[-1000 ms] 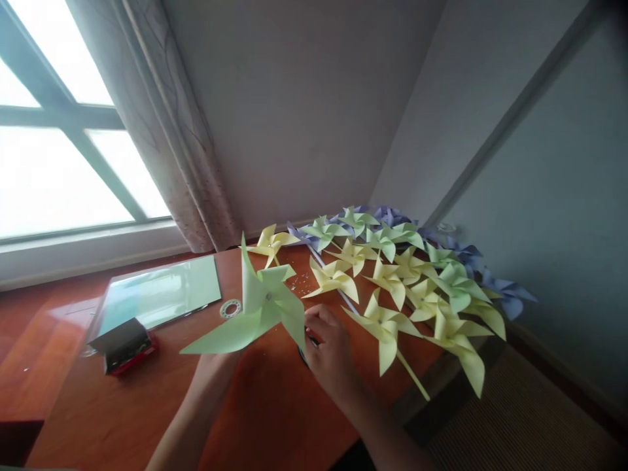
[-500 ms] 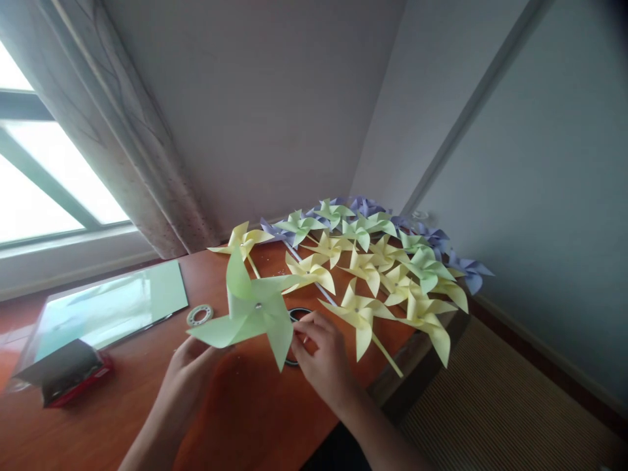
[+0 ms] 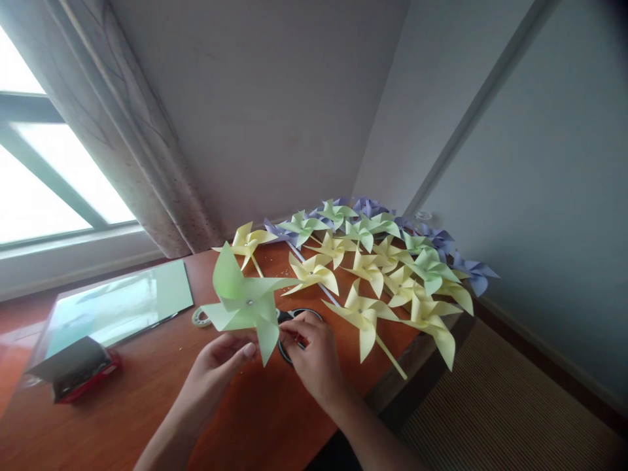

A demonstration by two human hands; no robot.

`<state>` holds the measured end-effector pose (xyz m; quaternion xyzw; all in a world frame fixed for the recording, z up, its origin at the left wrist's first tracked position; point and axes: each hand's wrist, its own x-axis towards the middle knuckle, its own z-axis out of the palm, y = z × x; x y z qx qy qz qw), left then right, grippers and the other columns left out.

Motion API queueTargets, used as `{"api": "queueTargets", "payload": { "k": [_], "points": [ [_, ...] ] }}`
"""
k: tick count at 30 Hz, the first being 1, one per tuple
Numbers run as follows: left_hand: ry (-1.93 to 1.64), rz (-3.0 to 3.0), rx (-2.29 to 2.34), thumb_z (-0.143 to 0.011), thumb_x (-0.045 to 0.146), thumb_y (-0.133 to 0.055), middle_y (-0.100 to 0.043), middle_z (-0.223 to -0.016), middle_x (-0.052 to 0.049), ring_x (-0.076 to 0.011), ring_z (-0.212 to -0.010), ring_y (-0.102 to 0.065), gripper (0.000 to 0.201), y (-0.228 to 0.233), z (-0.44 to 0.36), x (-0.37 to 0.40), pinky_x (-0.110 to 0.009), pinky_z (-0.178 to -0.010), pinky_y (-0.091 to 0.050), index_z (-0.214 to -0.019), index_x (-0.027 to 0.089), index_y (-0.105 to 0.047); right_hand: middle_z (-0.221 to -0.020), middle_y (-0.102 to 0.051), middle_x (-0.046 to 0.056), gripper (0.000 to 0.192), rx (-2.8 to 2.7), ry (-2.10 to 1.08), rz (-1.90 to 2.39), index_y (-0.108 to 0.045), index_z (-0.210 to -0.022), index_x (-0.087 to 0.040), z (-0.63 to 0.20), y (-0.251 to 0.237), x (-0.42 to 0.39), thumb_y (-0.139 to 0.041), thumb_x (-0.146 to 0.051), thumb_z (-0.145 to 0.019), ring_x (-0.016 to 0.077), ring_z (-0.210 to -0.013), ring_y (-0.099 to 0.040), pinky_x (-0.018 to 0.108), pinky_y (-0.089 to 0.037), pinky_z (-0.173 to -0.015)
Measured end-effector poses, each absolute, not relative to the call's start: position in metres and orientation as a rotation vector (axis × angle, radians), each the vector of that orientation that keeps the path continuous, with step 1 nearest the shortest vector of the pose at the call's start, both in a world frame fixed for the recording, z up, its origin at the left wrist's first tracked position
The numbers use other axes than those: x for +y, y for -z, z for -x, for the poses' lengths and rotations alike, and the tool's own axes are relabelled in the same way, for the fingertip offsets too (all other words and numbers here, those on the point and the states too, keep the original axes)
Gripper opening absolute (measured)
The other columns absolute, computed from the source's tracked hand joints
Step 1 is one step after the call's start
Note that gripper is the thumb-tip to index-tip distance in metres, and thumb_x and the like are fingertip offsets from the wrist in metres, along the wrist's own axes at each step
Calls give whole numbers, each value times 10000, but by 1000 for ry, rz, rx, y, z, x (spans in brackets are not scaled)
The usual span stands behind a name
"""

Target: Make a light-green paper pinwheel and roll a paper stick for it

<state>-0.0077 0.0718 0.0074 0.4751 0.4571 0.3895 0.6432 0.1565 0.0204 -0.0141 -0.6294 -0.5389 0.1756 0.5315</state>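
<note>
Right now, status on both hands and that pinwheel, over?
Left hand holds green pinwheel up from below. Right hand at its lower blade, over dark ring. Finished pinwheels piled close right.

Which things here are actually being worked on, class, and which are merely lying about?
In hand:
- green pinwheel, held up by the left hand
- right hand, fingertips at its lower blade
- black ring under the right hand; what it is, unclear

Lying about:
- finished pinwheels, yellow, green, purple
- tape roll
- green paper sheets
- red-and-black box
</note>
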Motion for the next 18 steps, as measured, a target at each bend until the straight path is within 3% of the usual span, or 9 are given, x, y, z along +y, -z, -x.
{"api": "queueTargets", "payload": {
  "k": [5, 15, 18],
  "points": [
    [-782, -1099, 982, -623, 437, -907, -788, -819, -103, -245, -760, -677, 347, 1, 15, 79, -293, -716, -524, -835, 173, -830, -831, -695, 48, 105, -1320, -350, 1490, -792, -915, -221, -152, 14, 20, -688, -208, -913, 190, -780, -652, 298, -525, -737],
    [-707, -1184, 939, -694, 466, -853, -745, -757, -85, -231, -720, -621, 346, -1, 14, 79, -279, -682, -485, -859, 163, -826, -842, -701, 49, 119, -1376, -312, 1489, -784, -927, -225, -150, 15, 19, -668, -198, -921, 199, -811, -659, 312, -534, -780],
    [-697, -1276, 934, -729, 483, -818, -706, -671, -64, -199, -658, -585, 322, -4, 12, 74, -255, -650, -449, -736, 162, -803, -852, -705, 51, 117, -1374, -310, 1495, -785, -932, -224, -150, 15, 20, -673, -193, -917, 201, -814, -662, 313, -531, -784]
  ]
}}
